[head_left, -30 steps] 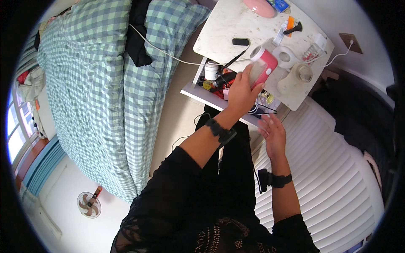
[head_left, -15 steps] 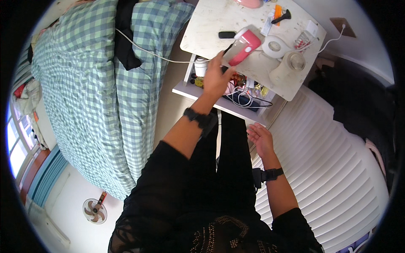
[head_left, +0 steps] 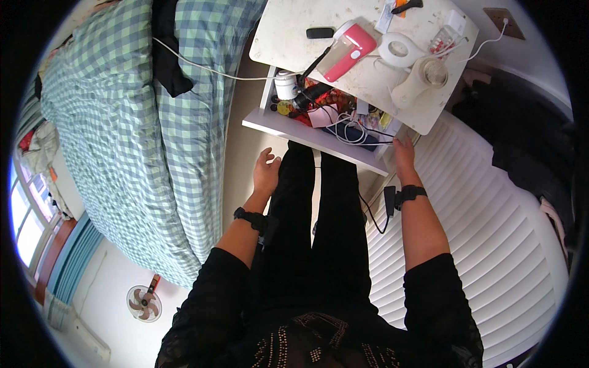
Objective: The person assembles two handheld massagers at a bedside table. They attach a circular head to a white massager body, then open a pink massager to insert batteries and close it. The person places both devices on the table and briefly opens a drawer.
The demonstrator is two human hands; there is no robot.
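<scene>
My left hand (head_left: 266, 175) hovers before the drawer with its fingers apart and nothing in it. At the drawer's right front corner is my right hand (head_left: 404, 154), fingers stretched out near the edge; whether it presses there is unclear. The pulled-out drawer (head_left: 319, 142) has a pale front. Inside lie a white lidded jar (head_left: 285, 86), a black elongated object (head_left: 311, 96), a pink piece (head_left: 323, 116), a coiled white cable (head_left: 348, 130) and several small things. A black strip or cord (head_left: 314, 65) rises from the drawer beside a pink-and-clear plastic device (head_left: 350, 52).
The white table (head_left: 282, 46) above the drawer bears a black oblong object (head_left: 320, 32), a white ring-shaped item (head_left: 397, 50) and a cream bottle-shaped thing (head_left: 419, 83). A checked bed (head_left: 116, 122) stands left, a ribbed white surface (head_left: 472, 245) right. A white cable (head_left: 208, 69) crosses to the table.
My left hand has drawn back from the drawer's contents toward me, leaving the black object inside. My right hand has moved up to the drawer's right corner. The view has shifted slightly.
</scene>
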